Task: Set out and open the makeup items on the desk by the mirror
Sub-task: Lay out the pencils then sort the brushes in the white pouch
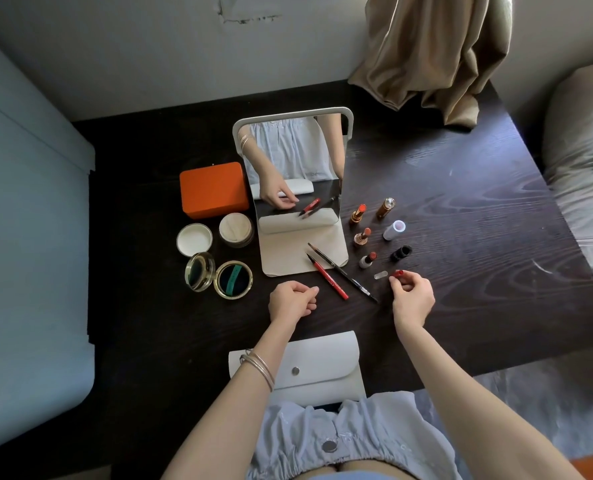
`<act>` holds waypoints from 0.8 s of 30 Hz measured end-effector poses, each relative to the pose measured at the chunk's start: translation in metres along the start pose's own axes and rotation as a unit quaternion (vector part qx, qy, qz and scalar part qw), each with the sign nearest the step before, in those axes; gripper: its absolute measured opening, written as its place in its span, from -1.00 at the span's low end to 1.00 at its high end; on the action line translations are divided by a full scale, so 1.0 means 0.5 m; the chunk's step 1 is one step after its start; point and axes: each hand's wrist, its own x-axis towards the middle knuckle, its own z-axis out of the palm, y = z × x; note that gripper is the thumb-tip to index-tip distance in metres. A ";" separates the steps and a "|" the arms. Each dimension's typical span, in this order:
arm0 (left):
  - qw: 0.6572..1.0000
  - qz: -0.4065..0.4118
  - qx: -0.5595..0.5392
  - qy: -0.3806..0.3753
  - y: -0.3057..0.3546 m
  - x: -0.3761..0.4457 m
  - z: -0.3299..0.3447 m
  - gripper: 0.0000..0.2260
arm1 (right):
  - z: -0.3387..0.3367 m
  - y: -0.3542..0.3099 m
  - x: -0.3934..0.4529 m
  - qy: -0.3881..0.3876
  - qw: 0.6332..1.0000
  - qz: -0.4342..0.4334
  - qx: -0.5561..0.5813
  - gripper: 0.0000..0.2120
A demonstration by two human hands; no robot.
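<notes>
Near the desk's left edge, the gold compact lies hinged open with a dark pan and a green strip inside; the round powder jar holds a puff, its white lid beside it. Right of the mirror, three uncapped lipsticks stand upright. The right hand pinches a small red lipstick; the left hand is clenched, holding nothing.

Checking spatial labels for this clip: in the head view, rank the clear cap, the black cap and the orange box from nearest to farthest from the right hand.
From the right hand:
1. Clear cap, just left of its fingertips.
2. Black cap, beyond the fingers, right of the lipsticks.
3. Orange box, far left, past the mirror.
</notes>
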 end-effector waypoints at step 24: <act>1.000 0.005 0.019 0.004 0.002 -0.005 -0.002 -0.93 | -0.002 -0.003 -0.024 -0.010 0.997 0.060 0.051 -0.77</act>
